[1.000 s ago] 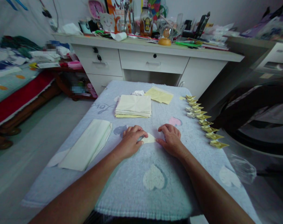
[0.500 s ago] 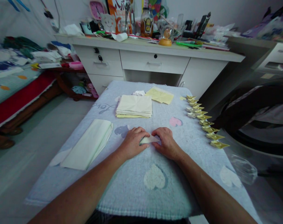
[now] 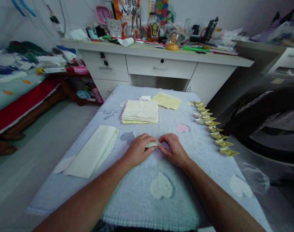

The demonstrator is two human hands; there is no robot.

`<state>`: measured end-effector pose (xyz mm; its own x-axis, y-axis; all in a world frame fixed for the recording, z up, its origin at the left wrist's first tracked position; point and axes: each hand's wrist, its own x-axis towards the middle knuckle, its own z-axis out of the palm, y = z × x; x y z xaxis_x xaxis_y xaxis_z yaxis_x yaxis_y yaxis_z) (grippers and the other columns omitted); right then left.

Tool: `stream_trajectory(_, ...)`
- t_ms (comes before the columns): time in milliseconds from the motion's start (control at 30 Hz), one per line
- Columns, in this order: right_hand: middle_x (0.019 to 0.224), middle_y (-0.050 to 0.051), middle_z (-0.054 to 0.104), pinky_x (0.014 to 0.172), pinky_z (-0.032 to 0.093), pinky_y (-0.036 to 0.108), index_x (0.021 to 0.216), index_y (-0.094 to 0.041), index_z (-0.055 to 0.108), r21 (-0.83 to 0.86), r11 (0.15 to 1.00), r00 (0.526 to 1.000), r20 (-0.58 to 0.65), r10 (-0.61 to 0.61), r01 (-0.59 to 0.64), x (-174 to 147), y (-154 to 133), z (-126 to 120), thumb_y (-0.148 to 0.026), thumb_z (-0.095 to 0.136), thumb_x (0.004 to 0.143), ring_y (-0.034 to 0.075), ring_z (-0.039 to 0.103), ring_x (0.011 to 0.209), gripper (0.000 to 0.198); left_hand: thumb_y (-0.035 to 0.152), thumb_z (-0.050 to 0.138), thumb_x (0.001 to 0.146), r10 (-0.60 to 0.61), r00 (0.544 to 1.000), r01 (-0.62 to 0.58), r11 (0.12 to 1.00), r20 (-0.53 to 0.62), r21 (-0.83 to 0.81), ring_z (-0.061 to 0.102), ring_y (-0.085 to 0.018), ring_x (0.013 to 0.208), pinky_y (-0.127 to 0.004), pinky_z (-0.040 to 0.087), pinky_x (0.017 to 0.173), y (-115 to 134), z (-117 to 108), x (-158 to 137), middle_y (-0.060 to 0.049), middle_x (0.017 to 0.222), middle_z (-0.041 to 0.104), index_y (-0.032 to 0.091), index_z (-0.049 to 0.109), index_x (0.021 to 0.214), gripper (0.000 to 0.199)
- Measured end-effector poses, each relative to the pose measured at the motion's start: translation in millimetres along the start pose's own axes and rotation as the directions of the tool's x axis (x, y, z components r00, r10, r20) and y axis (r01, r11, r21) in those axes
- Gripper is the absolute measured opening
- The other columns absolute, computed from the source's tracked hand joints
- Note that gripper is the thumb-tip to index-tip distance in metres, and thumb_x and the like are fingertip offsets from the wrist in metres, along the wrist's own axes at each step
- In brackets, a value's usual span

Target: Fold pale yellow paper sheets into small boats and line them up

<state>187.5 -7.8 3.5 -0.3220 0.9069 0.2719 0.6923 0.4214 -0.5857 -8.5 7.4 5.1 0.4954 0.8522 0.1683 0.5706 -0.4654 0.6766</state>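
A small folded piece of pale paper [image 3: 152, 144] is held between my two hands over the middle of the cloth-covered table. My left hand [image 3: 140, 149] pinches its left end, thumb below and fingers above. At the other end, the fingertips of my right hand [image 3: 173, 149] close on the paper's narrow tip. Beyond my hands lies a stack of cream paper sheets [image 3: 140, 109], with a yellow sheet [image 3: 166, 100] behind it to the right. To the left rests a larger folded pale sheet [image 3: 92, 151]. Several small folded paper boats [image 3: 216, 129] line the right edge.
The table has a blue cloth with hearts [image 3: 127, 196]. Behind it stands a white desk [image 3: 161, 66] crowded with a jar [image 3: 153, 27] and other items. A front-loading washing machine [image 3: 265, 125] is at the right, a bed [image 3: 13, 87] at the left. A clear plastic bag [image 3: 254, 178] hangs by the right edge.
Both hands stay at the folded paper. The right fingertips have closed in on its right end, and the paper looks slightly tilted up. The whole view has shifted a little.
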Motion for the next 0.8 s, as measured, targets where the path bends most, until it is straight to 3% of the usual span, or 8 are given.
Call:
stream_trajectory(200,0.088,0.004,0.065,0.087,0.037,0.036,0.091,-0.020,0.061,0.023,1.000,0.998,-0.055,-0.013,0.014,1.2,-1.7,3.0,-0.028,0.059,0.087,0.019,0.055,0.089,0.009,0.018,0.060,0.079,-0.058,0.996,0.049,0.990,-0.066,-0.130,0.059,-0.018,0.096,-0.030,0.046,0.085,-0.3,-1.2,-0.2,-0.003,0.098,0.062,0.021,0.064,0.098,0.020)
stream_trajectory(533,0.094,0.006,0.062,0.082,0.040,0.035,0.098,-0.019,0.056,0.036,0.998,0.998,-0.032,-0.054,0.055,-0.3,-11.6,0.6,-0.024,0.059,0.084,0.021,0.054,0.089,0.016,0.021,0.058,0.078,-0.271,0.955,0.206,0.900,-0.123,-0.384,0.060,-0.014,0.078,-0.027,0.048,0.073,-2.3,-3.0,3.6,-0.004,0.093,0.065,0.016,0.064,0.097,0.021)
stream_trajectory(800,0.087,0.004,0.059,0.072,0.043,0.028,0.096,-0.019,0.055,0.050,0.994,0.994,-0.044,-0.096,0.098,-2.3,-9.6,9.7,-0.019,0.060,0.082,0.017,0.054,0.079,0.014,0.014,0.060,0.074,-0.221,0.963,0.136,0.895,-0.156,-0.425,0.061,-0.012,0.076,-0.025,0.051,0.073,4.7,6.1,2.9,-0.002,0.094,0.067,0.016,0.061,0.104,0.029)
